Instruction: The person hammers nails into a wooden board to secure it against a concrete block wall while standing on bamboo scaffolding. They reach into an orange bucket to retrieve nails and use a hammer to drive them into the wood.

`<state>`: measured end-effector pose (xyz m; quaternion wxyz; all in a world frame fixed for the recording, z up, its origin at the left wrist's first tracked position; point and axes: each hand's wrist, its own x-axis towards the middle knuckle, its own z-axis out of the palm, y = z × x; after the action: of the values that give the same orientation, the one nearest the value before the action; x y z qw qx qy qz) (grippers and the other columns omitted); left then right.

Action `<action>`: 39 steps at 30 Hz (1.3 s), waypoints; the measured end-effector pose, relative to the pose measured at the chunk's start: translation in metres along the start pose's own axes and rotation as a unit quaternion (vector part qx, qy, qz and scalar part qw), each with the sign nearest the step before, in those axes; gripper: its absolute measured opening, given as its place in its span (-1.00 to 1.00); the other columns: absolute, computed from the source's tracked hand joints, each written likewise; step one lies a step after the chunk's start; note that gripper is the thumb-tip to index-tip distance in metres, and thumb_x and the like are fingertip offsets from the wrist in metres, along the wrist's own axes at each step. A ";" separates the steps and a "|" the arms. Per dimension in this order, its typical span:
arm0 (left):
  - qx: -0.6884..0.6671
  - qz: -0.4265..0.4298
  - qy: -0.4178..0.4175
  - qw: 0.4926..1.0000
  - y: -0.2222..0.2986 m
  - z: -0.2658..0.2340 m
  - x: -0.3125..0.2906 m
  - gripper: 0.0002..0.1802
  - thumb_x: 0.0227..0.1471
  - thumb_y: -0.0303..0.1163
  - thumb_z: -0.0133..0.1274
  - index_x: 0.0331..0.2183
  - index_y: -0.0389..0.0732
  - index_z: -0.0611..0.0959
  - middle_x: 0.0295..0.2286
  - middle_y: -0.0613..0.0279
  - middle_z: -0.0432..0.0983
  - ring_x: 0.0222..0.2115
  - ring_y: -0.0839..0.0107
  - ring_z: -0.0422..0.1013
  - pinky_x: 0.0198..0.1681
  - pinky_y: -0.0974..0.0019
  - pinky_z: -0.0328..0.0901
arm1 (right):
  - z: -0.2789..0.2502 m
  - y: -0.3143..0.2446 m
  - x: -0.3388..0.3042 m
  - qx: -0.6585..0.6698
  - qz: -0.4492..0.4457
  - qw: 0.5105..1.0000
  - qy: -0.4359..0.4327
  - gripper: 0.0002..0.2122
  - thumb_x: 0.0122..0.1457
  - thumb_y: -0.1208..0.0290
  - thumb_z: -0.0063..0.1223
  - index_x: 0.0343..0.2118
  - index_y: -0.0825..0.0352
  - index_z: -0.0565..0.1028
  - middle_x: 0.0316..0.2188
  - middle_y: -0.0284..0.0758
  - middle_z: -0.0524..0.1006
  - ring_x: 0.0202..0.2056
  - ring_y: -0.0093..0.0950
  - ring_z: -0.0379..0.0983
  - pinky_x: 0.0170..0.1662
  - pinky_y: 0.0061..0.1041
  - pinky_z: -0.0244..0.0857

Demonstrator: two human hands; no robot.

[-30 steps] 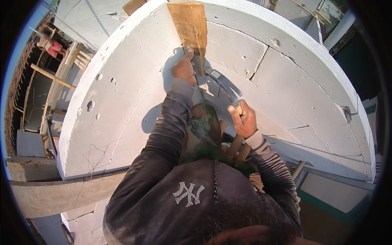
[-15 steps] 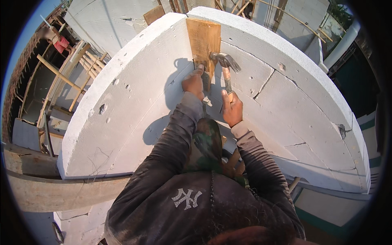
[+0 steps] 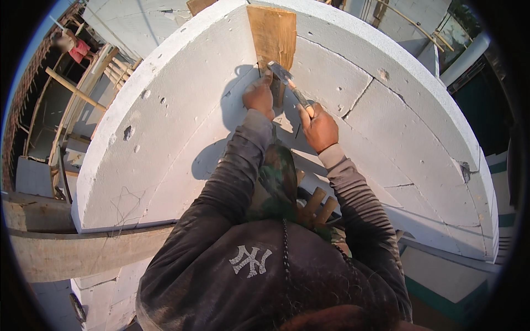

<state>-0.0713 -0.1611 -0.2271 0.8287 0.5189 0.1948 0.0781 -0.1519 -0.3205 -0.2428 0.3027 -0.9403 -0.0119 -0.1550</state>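
My right hand [image 3: 320, 129] grips the handle of a claw hammer [image 3: 301, 98]. The hammer's head lies over the lower part of a wooden board [image 3: 273, 33], close to my left fingertips. That board stands upright in the inner corner where two white block walls meet. My left hand [image 3: 258, 99] is raised against the lower left part of the board, its fingers pinched together. Whatever they pinch is hidden by the fingers and the hammer head. Shadows of my left hand and arm fall on the left wall.
The left white wall [image 3: 165, 110] and the right white wall [image 3: 386, 127] enclose my arms; the right one has cracked joints. A timber plank [image 3: 88, 254] runs low on the left. Beyond are bamboo poles [image 3: 74, 88] and another person [image 3: 77, 48] at far left.
The hammer has swung left and turned, its head coming from beside the board to my left fingertips. My left hand stays at the board. The view has tilted slightly, shifting the walls upward.
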 end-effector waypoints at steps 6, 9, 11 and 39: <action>0.258 0.301 0.045 0.917 -0.063 -0.004 -0.008 -0.24 0.01 -0.14 0.37 0.11 -0.41 0.50 -0.02 -0.06 0.49 -0.03 0.13 0.46 0.00 0.13 0.38 | 0.015 0.004 0.004 0.057 0.008 0.998 -0.016 -0.54 0.32 -0.04 0.03 -0.35 0.39 0.50 -0.50 0.04 0.59 -0.40 0.07 0.56 -0.35 -0.05 0.40; 0.312 0.288 0.078 0.902 -0.061 -0.003 -0.015 -0.22 0.02 -0.12 0.35 0.17 -0.33 0.48 -0.01 -0.07 0.42 0.00 0.03 0.43 0.04 0.06 0.37 | 0.011 0.008 0.004 0.127 0.009 0.991 -0.025 -0.53 0.34 -0.02 0.03 -0.40 0.41 0.47 -0.57 -0.01 0.54 -0.47 -0.02 0.55 -0.40 -0.12 0.36; 0.316 0.276 0.096 0.902 -0.059 -0.005 -0.013 -0.24 0.04 -0.11 0.32 0.18 -0.29 0.48 -0.05 -0.05 0.41 -0.02 0.02 0.43 0.03 0.06 0.38 | 0.007 0.008 -0.001 0.173 -0.009 0.985 -0.014 -0.53 0.36 0.01 0.02 -0.45 0.41 0.44 -0.64 -0.11 0.47 -0.56 -0.17 0.48 -0.46 -0.19 0.30; 0.413 0.329 0.083 0.845 -0.058 -0.006 -0.014 -0.22 0.05 -0.08 0.28 0.18 -0.27 0.40 0.03 -0.05 0.39 0.01 -0.07 0.43 0.01 0.02 0.41 | 0.037 -0.023 0.002 0.421 0.049 0.902 0.082 -0.57 0.42 0.02 -0.06 -0.48 0.29 0.35 -0.66 -0.53 0.29 -0.63 -0.72 0.17 -0.59 -0.61 0.05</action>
<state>-0.0908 -0.1870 -0.2777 0.4443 0.8383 0.0947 0.3015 -0.1424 -0.2810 -0.2578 0.6775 -0.7087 -0.0052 -0.1966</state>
